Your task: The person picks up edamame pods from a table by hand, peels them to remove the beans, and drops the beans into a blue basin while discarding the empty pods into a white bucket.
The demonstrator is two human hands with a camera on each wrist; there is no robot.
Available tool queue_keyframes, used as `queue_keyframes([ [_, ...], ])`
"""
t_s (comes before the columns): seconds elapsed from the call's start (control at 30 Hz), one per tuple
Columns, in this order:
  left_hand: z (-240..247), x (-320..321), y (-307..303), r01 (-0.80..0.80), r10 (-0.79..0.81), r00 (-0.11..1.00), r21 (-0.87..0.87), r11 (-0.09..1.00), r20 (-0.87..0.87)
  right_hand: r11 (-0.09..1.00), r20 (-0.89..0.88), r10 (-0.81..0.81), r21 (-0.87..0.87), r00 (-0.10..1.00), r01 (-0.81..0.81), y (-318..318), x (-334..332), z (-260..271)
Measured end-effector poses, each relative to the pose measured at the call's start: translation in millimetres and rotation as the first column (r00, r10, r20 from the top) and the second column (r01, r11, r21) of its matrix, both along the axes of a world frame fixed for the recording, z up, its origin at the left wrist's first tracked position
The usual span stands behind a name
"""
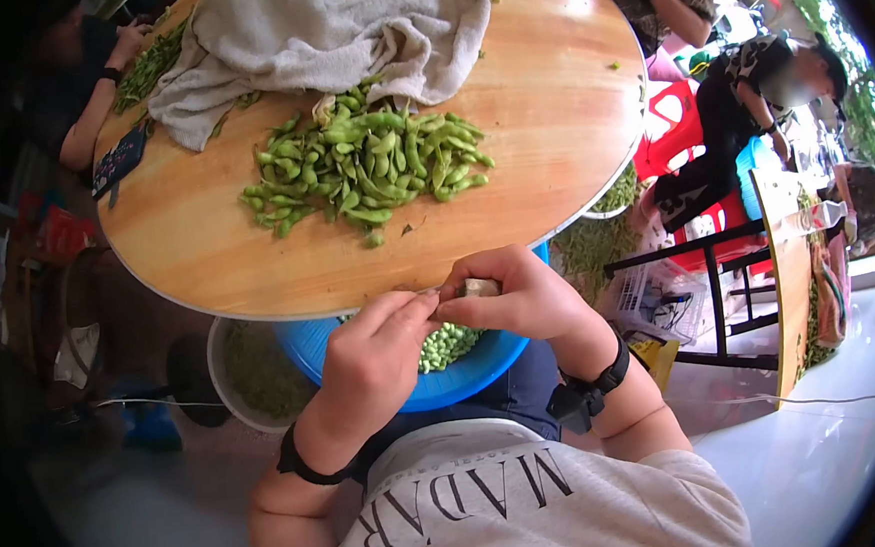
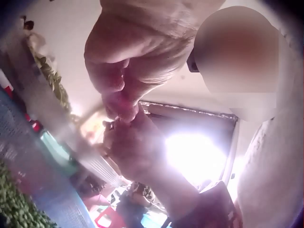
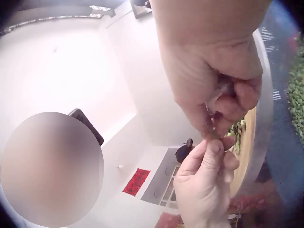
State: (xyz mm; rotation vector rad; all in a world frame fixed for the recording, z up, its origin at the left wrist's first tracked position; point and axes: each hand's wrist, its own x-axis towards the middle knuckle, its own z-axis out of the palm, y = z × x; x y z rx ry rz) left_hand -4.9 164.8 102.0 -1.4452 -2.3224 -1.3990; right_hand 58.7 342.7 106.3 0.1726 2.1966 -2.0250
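Both hands meet just past the table's near edge, above a blue basin of shelled green beans. My left hand pinches a small sliver, mostly hidden, between thumb and forefinger; in the right wrist view its fingertips meet those of the other hand. My right hand curls round a small brownish, pale-topped thing whose kind I cannot tell, its thumb and forefinger at the left fingertips. Beyond them a heap of green soybean pods lies on the wooden table.
A crumpled beige cloth covers the table's far part, with a dark phone-like slab at the left edge. A pale tub stands left of the basin. Other people sit around, with red stools and a side table at right.
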Motion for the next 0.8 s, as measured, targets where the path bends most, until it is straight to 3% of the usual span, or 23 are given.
queue_keyframes([
  [0.07, -4, 10, -4, -0.026, 0.017, 0.963, 0.031, 0.999, 0.267, 0.958, 0.114, -0.023, -0.281, 0.993, 0.055, -4, 11, -10],
  [0.1, 1, 15, -4, -0.061, 0.049, 0.877, 0.009, 0.998, 0.478, 0.923, 0.151, -0.007, -0.379, 0.989, 0.065, -6, 15, -15],
  [0.2, -6, 21, -8, -0.083, 0.012, 0.769, 0.082, 0.993, 0.639, 0.906, 0.122, 0.077, -0.423, 0.990, -0.019, -18, 21, -17],
  [0.23, -6, 23, -10, -0.103, 0.055, 0.746, 0.033, 0.994, 0.664, 0.892, 0.045, 0.106, -0.446, 0.993, -0.075, -20, 22, -21],
  [0.4, -1, 29, -16, -0.103, 0.098, 0.807, -0.023, 0.994, 0.583, 0.924, 0.093, 0.117, -0.375, 0.989, -0.074, -29, 27, -12],
  [0.53, 9, 32, -20, -0.130, 0.161, 0.909, -0.106, 0.986, 0.385, 0.931, 0.109, 0.110, -0.360, 0.988, -0.064, -35, 29, -10],
  [0.6, 4, 33, -22, -0.147, 0.161, 0.916, -0.066, 0.987, 0.366, 0.923, 0.105, 0.136, -0.376, 0.985, -0.088, -36, 29, -10],
  [0.8, -8, 41, -27, -0.212, 0.189, 0.818, -0.020, 0.977, 0.544, 0.966, 0.007, 0.050, -0.254, 0.999, -0.047, -50, 29, -11],
])
